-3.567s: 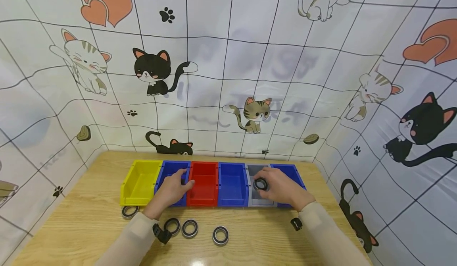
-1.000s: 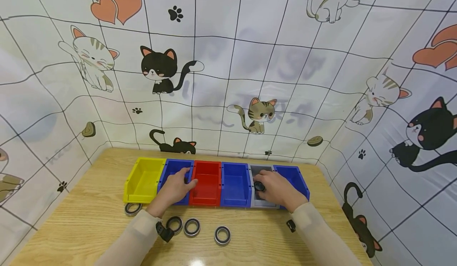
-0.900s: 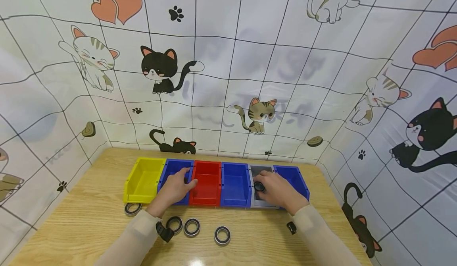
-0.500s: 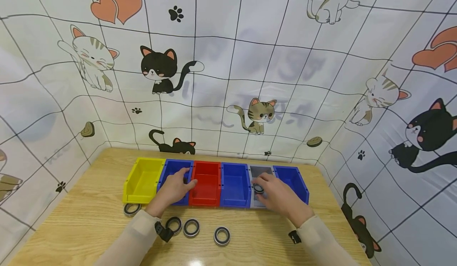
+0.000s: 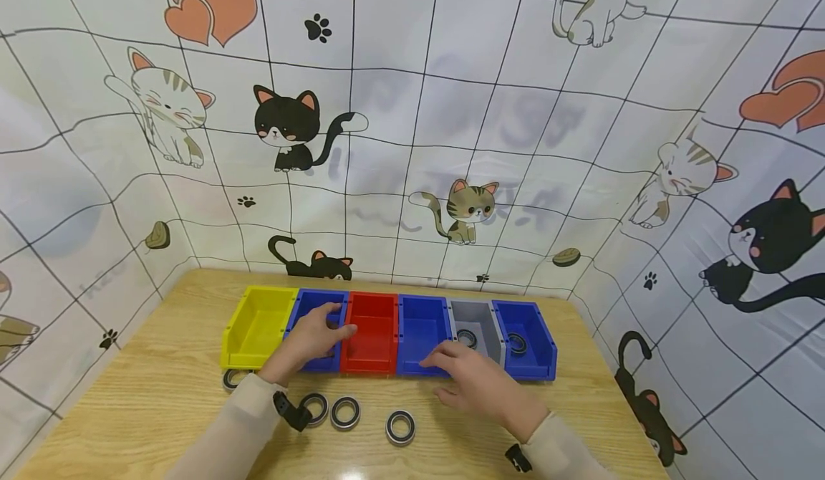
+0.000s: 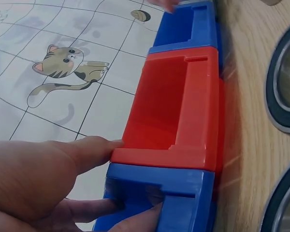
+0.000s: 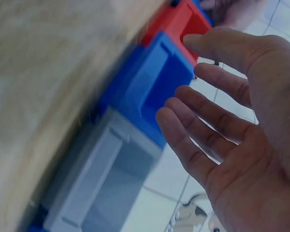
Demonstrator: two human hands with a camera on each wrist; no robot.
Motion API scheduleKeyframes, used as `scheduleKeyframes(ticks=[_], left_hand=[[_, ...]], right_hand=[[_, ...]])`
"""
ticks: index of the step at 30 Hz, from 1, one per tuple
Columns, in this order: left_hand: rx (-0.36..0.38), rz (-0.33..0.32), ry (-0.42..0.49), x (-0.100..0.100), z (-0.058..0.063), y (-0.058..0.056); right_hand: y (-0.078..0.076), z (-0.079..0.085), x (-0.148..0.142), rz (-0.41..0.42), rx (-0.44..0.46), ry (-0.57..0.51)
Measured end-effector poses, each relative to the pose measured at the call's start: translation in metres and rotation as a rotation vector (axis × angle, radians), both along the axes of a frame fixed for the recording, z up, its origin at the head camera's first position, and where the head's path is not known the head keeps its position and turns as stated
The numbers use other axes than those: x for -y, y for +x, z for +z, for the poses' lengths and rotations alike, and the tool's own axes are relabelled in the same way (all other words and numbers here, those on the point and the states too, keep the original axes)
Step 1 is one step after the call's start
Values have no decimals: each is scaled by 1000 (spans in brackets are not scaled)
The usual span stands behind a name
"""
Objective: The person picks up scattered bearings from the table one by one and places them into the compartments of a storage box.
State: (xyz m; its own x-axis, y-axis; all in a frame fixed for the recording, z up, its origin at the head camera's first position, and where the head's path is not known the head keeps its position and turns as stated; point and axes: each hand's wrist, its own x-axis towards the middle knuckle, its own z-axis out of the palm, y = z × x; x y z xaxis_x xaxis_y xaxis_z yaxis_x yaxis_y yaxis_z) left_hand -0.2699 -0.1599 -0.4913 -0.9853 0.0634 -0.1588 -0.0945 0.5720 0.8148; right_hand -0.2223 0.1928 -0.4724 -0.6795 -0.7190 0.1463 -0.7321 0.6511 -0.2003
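Note:
My left hand (image 5: 314, 335) rests over the second bin from the left, a blue bin (image 6: 183, 181). In the left wrist view its fingers reach into that bin, and one touches the corner of the red bin (image 6: 203, 116). My right hand (image 5: 473, 383) hovers before the grey bin (image 5: 490, 322) and the middle blue bin (image 5: 422, 319), fingers spread loosely, palm bare in the right wrist view. A ball bearing (image 5: 467, 338) lies in the grey bin. Another bearing (image 5: 518, 344) sits in the rightmost blue bin (image 5: 548, 365).
Several bearings lie on the wooden table (image 5: 129, 394) before the bins, among them a bearing (image 5: 400, 427) at the front middle and a bearing (image 5: 345, 413) left of it. The yellow bin (image 5: 258, 326) ends the row at left. A patterned sheet (image 5: 387, 143) hangs behind.
My right hand has let go of the bearing in the grey bin and moved left and toward the front edge. The left hand has hardly moved.

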Motion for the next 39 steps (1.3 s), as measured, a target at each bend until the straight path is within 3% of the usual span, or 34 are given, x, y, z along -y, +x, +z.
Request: scheduleKeyframes(ticks=[8, 16, 25, 39], left_hand=[[27, -2, 96, 1, 1, -6], [18, 3, 116, 3, 0, -8], [26, 4, 129, 2, -2, -8], [17, -12, 136, 2, -4, -7]], right_hand=[[14, -12, 22, 37, 169, 21], [22, -26, 38, 73, 256, 81], [25, -36, 45, 216, 157, 51], [28, -33, 49, 244, 157, 82]])
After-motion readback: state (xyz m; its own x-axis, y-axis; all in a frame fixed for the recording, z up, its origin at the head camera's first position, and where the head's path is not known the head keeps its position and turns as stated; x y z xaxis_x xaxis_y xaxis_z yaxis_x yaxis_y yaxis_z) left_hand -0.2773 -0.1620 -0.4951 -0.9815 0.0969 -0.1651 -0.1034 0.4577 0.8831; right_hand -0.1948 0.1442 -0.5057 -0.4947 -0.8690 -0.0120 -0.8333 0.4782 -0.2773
